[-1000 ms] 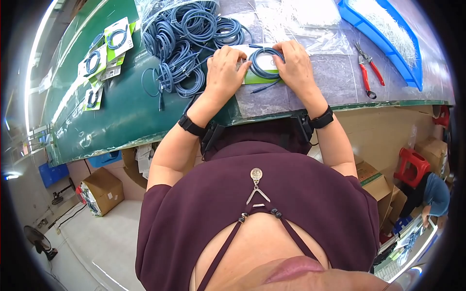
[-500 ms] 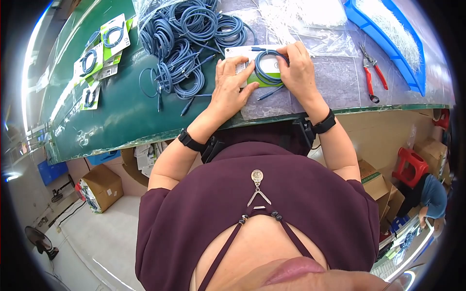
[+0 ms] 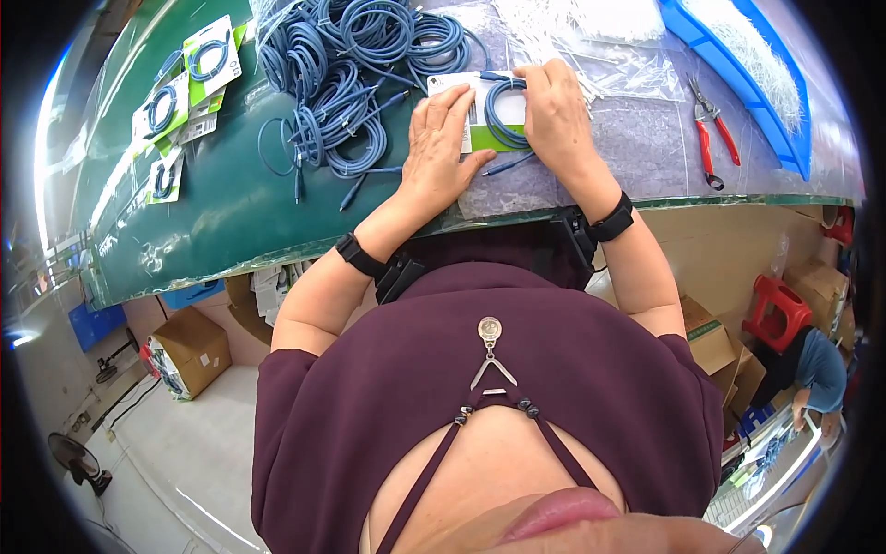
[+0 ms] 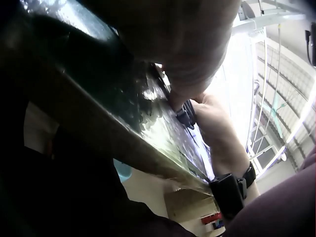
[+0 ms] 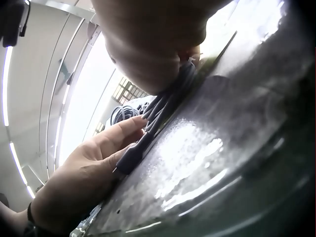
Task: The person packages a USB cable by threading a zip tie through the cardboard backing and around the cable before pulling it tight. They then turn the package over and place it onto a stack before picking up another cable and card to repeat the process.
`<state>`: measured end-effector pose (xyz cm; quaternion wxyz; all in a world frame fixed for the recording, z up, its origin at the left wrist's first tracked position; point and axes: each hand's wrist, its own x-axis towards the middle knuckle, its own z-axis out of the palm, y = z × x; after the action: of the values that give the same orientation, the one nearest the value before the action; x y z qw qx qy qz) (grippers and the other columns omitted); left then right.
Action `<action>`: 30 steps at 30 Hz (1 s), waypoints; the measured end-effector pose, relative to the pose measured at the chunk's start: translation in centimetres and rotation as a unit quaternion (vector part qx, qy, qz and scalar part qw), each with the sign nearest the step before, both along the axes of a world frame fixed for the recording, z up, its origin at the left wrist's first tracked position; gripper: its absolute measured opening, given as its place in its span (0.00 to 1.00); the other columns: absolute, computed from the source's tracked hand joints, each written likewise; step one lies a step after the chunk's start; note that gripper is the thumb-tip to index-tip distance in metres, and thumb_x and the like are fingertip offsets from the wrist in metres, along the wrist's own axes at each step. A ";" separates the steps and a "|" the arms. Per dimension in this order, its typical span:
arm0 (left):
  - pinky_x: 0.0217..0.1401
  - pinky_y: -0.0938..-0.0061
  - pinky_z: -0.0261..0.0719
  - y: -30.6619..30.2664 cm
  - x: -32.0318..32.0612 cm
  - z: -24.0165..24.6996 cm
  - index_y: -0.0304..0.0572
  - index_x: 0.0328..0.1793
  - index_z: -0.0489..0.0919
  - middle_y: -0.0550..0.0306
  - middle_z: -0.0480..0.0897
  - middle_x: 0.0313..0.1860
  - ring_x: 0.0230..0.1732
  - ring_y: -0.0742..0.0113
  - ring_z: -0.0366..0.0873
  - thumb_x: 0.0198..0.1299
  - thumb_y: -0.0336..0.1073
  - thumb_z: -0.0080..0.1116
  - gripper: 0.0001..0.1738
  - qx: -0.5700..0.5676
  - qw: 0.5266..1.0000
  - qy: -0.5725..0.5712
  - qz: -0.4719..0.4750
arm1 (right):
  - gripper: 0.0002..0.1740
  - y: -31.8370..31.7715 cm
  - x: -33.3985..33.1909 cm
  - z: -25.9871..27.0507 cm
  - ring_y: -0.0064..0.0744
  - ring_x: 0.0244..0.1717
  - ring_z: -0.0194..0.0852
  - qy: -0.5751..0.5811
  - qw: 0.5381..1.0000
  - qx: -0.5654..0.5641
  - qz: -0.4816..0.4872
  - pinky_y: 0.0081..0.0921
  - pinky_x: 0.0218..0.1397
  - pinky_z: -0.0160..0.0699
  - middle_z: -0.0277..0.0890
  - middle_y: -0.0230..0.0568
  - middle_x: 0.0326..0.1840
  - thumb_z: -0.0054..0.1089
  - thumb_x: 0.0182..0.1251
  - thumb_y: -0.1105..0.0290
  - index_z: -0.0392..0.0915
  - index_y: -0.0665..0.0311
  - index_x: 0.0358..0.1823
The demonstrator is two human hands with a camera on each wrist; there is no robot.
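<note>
In the head view a blue cable coil (image 3: 501,122) lies on a white and green card (image 3: 482,140) at the table's front part. My left hand (image 3: 437,152) rests on the card's left end, its fingers extended and thumb pointing toward the coil. The right hand (image 3: 559,122) grips the coil's right side, fingers bent over it, and covers the card's right end. One cable plug (image 3: 494,170) sticks out below the card. The right wrist view shows the coil (image 5: 157,111) between the two hands, with a plug (image 5: 129,159) near the left hand's (image 5: 81,180) thumb.
Many blue cable coils (image 3: 346,120) are heaped behind and left of the left hand. Carded cables (image 3: 208,61) lie at the far left. To the right are red-handled cutters (image 3: 705,140), a blue tray (image 3: 738,85) and clear plastic (image 3: 637,74) with white ties.
The left hand has moved off the coil's left side onto the card's left end. The right hand has closed over the coil's right side, and card and coil have shifted slightly away from the body.
</note>
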<state>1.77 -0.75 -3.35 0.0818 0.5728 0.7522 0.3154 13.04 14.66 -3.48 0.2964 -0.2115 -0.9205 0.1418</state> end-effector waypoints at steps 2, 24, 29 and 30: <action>0.74 0.57 0.54 -0.2 0.0 0.1 0.37 0.69 0.66 0.50 0.64 0.69 0.68 0.45 0.58 0.47 0.36 0.71 0.41 0.007 1.000 -0.029 -0.001 | 0.12 -0.3 0.0 0.3 0.50 0.44 0.70 -0.003 1.000 0.014 0.001 0.37 0.47 0.71 0.67 0.48 0.37 0.54 0.56 0.83 0.74 0.68 0.43; 0.68 0.48 0.72 1.3 1.4 2.8 0.37 0.71 0.60 0.45 0.71 0.65 0.66 0.49 0.71 0.72 0.38 0.47 0.25 0.170 0.566 -0.805 -0.040 | 0.20 0.5 1.6 7.7 0.43 0.50 0.72 0.156 0.983 -0.065 0.073 0.34 0.53 0.71 0.76 0.41 0.47 0.64 0.55 0.78 0.79 0.61 0.51; 0.66 0.52 0.76 1.4 1.5 2.7 0.38 0.69 0.62 0.45 0.72 0.64 0.63 0.50 0.73 0.74 0.39 0.42 0.21 0.179 0.564 -0.806 -0.026 | 0.25 0.3 5.5 9.3 0.40 0.52 0.70 0.031 0.983 0.036 0.176 0.33 0.54 0.69 0.77 0.34 0.50 0.70 0.50 0.72 0.80 0.56 0.53; 0.66 0.52 0.76 1.6 1.7 2.5 0.39 0.69 0.62 0.45 0.72 0.63 0.64 0.50 0.73 0.74 0.40 0.42 0.21 0.172 0.568 -0.804 -0.042 | 0.26 -0.5 5.3 9.1 0.39 0.51 0.70 0.026 0.986 0.042 0.159 0.34 0.54 0.68 0.76 0.32 0.48 0.71 0.48 0.71 0.80 0.55 0.53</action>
<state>3.43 0.88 -0.82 0.5656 0.1170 0.2831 0.7657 18.36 14.17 5.57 0.3028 -0.0462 -0.9394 0.1540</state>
